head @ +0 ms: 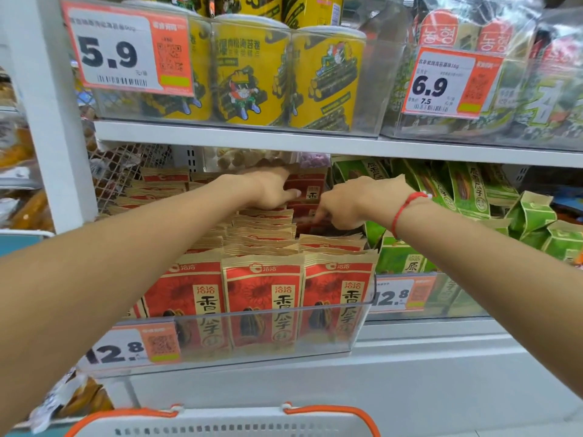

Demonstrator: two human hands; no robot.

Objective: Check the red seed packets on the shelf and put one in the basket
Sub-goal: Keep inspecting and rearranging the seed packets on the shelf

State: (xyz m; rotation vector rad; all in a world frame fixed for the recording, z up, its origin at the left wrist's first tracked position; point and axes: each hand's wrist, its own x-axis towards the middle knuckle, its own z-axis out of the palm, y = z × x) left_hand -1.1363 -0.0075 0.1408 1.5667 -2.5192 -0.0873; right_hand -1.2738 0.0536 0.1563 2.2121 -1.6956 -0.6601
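Note:
Rows of red seed packets [262,298] stand in a clear plastic bin [252,339] on the middle shelf. My left hand [268,189] reaches deep into the back of the rows, its fingers curled over the tops of the rear packets and its thumb against a red packet [310,187] standing up at the back. My right hand [353,203] is beside it, fingers curled down into the rear of the right-hand row. A red string circles my right wrist. The white basket with orange handles [220,421] sits at the bottom edge, below the shelf.
Green seed packets [467,190] fill the bin to the right. Yellow seaweed-roll cans [252,74] stand on the upper shelf, just above my hands. Price tags read 12.8 [116,351] below and 5.9 above. A white upright post [47,105] bounds the left.

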